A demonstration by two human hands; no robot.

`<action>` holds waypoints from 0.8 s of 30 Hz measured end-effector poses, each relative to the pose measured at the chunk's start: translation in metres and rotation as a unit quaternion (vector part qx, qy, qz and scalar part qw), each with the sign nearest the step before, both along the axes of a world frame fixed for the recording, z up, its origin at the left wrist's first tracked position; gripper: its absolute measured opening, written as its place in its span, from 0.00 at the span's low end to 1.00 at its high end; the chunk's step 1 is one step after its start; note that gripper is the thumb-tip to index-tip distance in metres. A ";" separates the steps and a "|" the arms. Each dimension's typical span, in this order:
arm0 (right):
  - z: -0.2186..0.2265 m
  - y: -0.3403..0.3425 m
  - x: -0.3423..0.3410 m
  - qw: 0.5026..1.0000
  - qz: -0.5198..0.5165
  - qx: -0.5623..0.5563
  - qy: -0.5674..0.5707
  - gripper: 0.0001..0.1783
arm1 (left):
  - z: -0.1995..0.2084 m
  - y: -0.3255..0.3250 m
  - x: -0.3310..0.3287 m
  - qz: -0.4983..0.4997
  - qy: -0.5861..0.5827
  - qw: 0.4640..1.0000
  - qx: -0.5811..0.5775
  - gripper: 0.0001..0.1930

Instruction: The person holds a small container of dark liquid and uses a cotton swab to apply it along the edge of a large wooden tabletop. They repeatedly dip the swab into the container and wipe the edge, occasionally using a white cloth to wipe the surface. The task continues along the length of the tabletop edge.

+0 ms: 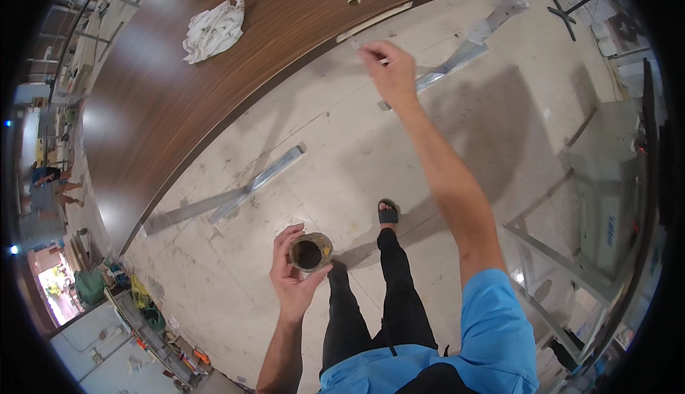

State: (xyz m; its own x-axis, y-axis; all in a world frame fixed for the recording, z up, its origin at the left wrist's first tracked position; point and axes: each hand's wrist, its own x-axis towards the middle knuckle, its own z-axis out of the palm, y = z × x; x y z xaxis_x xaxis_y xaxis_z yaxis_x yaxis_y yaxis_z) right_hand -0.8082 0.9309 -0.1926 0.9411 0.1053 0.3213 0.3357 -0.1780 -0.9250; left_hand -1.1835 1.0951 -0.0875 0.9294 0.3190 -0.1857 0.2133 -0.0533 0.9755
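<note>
Our left grip (294, 287) is clamped round the cup (309, 253); our right grip (394, 72), fingers curled, hold unclear to us, is nearer the tabletop (207, 94), its slot (374, 22) just beyond.

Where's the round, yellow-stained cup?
Head view, lower left of centre: the round, yellow-stained cup is in the left hand, left of the black trousers.

Open air between the hands (394, 69), brown panel (168, 91) blocking ahead, crumpled white cloth (215, 30) atop it
</note>
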 end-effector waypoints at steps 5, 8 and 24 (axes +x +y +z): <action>0.007 0.020 -0.007 0.994 -0.099 0.048 0.005 0.05 | 0.000 0.003 -0.005 0.000 -0.010 1.000 0.003 0.40; 0.007 0.043 -0.027 1.000 -0.013 0.010 -0.017 0.05 | -0.002 0.007 -0.009 -0.003 -0.020 1.000 0.000 0.40; 0.010 0.098 -0.078 0.999 0.031 0.008 0.043 0.05 | -0.007 0.032 -0.037 0.019 -0.040 0.999 0.011 0.40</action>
